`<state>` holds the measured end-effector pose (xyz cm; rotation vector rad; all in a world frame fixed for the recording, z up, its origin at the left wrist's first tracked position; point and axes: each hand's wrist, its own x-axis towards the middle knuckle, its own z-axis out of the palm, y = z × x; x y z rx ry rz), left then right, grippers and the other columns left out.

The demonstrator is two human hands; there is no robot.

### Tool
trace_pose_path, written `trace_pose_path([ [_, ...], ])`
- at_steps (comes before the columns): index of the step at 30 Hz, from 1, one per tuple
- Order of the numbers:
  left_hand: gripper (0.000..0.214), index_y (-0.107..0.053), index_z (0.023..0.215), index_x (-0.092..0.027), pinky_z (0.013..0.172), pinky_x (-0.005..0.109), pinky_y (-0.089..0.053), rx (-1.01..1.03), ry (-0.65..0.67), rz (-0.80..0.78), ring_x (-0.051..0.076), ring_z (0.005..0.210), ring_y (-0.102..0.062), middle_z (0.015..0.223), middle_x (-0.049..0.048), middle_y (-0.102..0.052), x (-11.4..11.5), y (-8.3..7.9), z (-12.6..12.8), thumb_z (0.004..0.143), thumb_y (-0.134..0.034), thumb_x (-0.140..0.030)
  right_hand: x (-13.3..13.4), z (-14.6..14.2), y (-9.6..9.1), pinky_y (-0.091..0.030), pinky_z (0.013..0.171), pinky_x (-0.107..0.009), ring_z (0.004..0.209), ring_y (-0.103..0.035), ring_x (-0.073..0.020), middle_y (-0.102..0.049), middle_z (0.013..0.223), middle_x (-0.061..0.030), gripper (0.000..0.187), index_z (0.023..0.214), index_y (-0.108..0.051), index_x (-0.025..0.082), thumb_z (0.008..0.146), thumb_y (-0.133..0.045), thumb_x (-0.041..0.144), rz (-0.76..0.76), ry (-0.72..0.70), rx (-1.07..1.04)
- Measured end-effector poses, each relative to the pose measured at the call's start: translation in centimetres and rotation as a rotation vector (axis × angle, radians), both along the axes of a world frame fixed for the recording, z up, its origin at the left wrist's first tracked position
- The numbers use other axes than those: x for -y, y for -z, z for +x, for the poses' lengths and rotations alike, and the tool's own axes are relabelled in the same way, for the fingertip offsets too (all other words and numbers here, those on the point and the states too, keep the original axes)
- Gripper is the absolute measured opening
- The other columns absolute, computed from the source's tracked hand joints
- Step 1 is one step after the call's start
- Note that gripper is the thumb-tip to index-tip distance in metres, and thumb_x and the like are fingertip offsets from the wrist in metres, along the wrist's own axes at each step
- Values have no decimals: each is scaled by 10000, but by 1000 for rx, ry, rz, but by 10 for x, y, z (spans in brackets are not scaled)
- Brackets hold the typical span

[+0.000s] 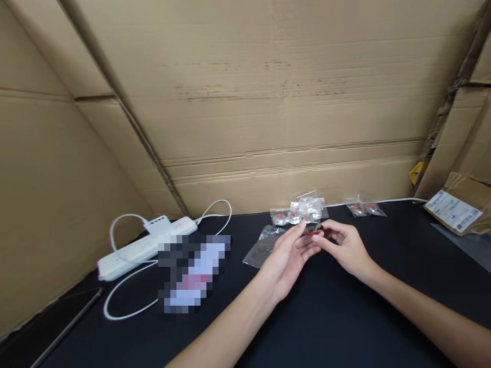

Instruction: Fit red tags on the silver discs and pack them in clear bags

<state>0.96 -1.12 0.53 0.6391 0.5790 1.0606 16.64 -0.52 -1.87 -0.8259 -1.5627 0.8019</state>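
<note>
Both hands meet over the black table around a small dark, shiny object with a red part (313, 233); its exact kind is too small to tell. My left hand (286, 258) is palm up, with its thumb and fingers closed on the object's left side. From the right, my right hand (347, 250) pinches it near the red part between thumb and fingers. Just behind my hands lie clear plastic bags (295, 212) holding round silvery pieces with red parts. An empty-looking clear bag (261, 248) lies flat beside my left hand.
Two more small bags (364, 208) lie at the back right. A cardboard package with a white label (454, 209) stands at far right. On the left are a white power strip (130, 255), looping white cables, a pixelated object (199, 271) and a dark flat device (49, 327). Cardboard walls (268, 112) enclose the table.
</note>
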Motion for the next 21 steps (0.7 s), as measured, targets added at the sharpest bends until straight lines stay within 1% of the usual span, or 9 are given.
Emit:
trace_pose_path([
  [7,291,-656,991,-98,912,347,-493,-13,48,-48,204,873,-675,960,156,-715,1,-1,1,868,-650,-362,5,-1,-5,-512,738,-321,796,-616,-194,-646,838,-50,115,850,-671,185,864,-621,287,66,79,115],
  [9,316,-641,977,-100,881,346,-508,-71,60,-48,206,843,-676,911,157,-714,1,-1,1,881,-617,-399,3,0,-4,-511,735,-323,790,-620,-197,-651,833,-52,125,856,-676,182,864,-622,295,53,78,119],
  [11,339,-611,986,-122,801,359,-531,-212,22,15,213,797,-674,873,146,-711,-2,-3,-3,887,-582,-445,0,3,-3,-508,728,-323,776,-622,-199,-660,826,-54,139,851,-676,178,853,-639,312,32,89,103],
  [13,342,-579,1016,-154,689,357,-532,-475,-95,175,212,721,-660,865,125,-711,-10,-5,-11,881,-564,-467,-4,7,-1,-503,733,-325,772,-626,-202,-667,817,-57,159,833,-672,174,839,-656,332,9,123,75],
  [14,328,-575,992,-164,631,344,-518,-668,-188,292,206,665,-642,830,106,-705,-15,-7,-18,870,-566,-469,-7,10,0,-502,738,-328,773,-629,-204,-670,817,-59,169,827,-672,172,833,-663,340,-2,142,63],
  [15,302,-584,958,-173,624,335,-505,-886,-283,437,205,659,-635,803,87,-698,-20,-9,-25,854,-582,-457,-9,13,1,-501,744,-332,776,-632,-207,-674,821,-62,177,827,-673,170,827,-669,348,-11,160,53],
  [17,259,-616,933,-190,736,360,-491,-1321,-442,702,228,767,-649,846,73,-699,-30,-14,-42,851,-570,-431,-13,18,3,-504,753,-340,783,-639,-215,-680,831,-69,194,833,-676,166,818,-675,359,-25,179,46],
  [19,279,-635,892,-173,794,395,-473,-1701,-510,804,284,885,-641,907,112,-693,-37,-17,-57,837,-552,-434,-16,21,6,-508,753,-347,779,-642,-221,-684,830,-74,208,834,-677,162,816,-672,369,-35,189,63],
  [21,396,-654,886,-147,800,427,-467,-1982,-441,796,359,982,-614,974,174,-676,-40,-18,-68,795,-562,-521,-18,23,8,-511,748,-349,774,-643,-224,-686,823,-77,215,832,-678,158,824,-660,372,-37,195,100],
])
